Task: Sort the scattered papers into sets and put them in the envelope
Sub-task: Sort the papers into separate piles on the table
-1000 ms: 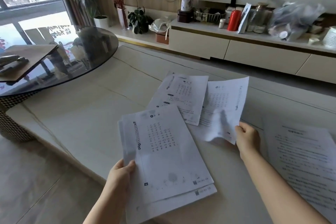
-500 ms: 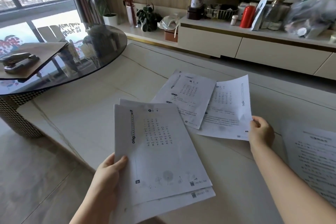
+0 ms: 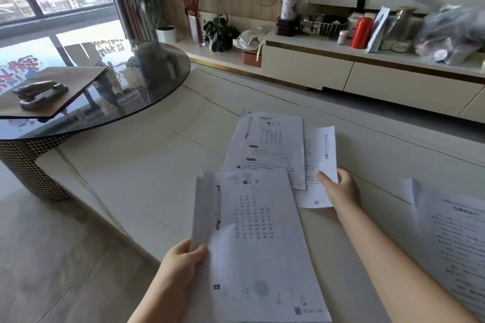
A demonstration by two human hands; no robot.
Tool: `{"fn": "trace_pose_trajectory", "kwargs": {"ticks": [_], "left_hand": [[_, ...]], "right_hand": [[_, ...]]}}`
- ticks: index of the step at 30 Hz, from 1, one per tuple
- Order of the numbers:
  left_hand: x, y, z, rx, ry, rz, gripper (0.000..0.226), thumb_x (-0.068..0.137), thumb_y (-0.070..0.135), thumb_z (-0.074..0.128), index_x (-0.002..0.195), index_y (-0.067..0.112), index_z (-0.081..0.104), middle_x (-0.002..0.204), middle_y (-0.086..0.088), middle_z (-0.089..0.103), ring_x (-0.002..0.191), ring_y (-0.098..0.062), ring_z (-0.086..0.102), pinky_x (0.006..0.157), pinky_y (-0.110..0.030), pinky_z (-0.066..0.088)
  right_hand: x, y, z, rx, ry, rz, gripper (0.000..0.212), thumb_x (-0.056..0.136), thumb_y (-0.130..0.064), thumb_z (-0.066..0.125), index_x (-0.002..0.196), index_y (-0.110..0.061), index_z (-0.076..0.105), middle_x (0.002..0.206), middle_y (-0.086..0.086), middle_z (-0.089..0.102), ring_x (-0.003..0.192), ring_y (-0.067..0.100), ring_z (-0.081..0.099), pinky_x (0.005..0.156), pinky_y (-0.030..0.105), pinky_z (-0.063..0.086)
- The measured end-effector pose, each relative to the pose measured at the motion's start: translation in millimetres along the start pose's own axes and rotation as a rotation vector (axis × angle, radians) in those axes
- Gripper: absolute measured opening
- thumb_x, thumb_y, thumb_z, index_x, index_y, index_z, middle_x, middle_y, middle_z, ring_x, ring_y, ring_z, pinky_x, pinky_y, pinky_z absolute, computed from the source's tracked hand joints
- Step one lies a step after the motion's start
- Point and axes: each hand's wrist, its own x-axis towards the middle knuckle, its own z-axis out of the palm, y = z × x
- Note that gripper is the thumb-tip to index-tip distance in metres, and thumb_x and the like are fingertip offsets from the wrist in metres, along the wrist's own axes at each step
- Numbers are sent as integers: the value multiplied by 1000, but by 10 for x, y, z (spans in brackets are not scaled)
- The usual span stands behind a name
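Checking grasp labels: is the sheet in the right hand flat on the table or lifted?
Partly lifted. The right hand pinches the sheet; its near edge curls up off the table, while its far end lies tucked under the neighbouring sheet.

Two hands in play, left hand [image 3: 181, 262] and right hand [image 3: 341, 191]. Loose papers: one held stack [image 3: 257, 244] near, count of sheets unclear; two single sheets [image 3: 267, 144] [image 3: 321, 149] farther; one sheet [image 3: 451, 238] right. One stapler [image 3: 39, 93], one brown envelope [image 3: 76, 86].
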Motion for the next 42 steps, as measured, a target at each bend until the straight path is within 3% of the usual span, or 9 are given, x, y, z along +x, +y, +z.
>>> {"fn": "trace_pose_trajectory", "kwargs": {"ticks": [6,8,13,18,24,30,35,38,42], "left_hand": [[28,16,-25,-11,26,11,15,90,-6,54,86,3,65,69,-15,69,67,-28,60,69,-36,49],[32,31,-21,-19,24,16,14,90,-6,54,87,2,65,72,-16,69,69,-29,60,70,-36,49],[23,67,-64,-32,9,27,13,92,-1,53,95,3,65,80,-20,69,70,-31,62,73,-40,51],[-17,102,-98,-45,-14,77,16,93,1,52,100,7,65,91,-24,70,75,-33,64,79,-51,52],[-44,50,-11,-113,-27,73,14,94,3,52,96,8,65,82,-17,71,69,-30,64,72,-43,54],[51,-61,167,-151,4,54,12,95,1,50,95,6,61,74,-15,67,62,-26,60,61,-33,52],[76,-130,286,-145,-16,37,12,95,1,50,92,6,60,78,-15,67,65,-26,60,64,-33,51],[67,-147,278,-146,-27,13,10,95,3,51,92,6,60,78,-15,67,66,-27,61,65,-35,52],[11,-114,196,-164,-81,-23,9,95,4,52,94,5,61,75,-15,69,63,-27,63,60,-34,54]], "right_hand": [[-3,-227,281,-527,4,-19,95,72,-53,72,139,-11,20,128,14,53,111,33,56,81,38,42],[38,-224,340,-569,18,-26,100,69,-56,73,140,-12,18,129,14,52,112,33,55,84,39,42],[66,-176,154,-372,-61,6,88,77,-29,76,143,-10,22,138,13,47,120,33,50,94,39,42],[-119,1,-127,-131,-83,-21,55,74,-4,75,120,-4,45,118,15,59,100,29,57,84,35,46],[-286,116,-416,111,-343,83,40,82,21,44,111,-6,43,111,20,58,95,30,57,73,35,50],[-386,213,-478,376,-226,295,15,87,13,49,92,3,58,66,11,68,61,22,64,46,27,55],[-526,385,-441,-2,-72,25,29,86,5,46,100,-15,63,97,10,68,94,38,62,86,50,52],[-680,337,-536,-161,26,-60,44,91,-5,50,134,-5,46,127,12,56,113,32,55,93,38,42],[-1087,301,-645,-194,-45,-122,45,91,-13,56,134,-4,45,120,8,57,108,24,54,89,32,39]]}}
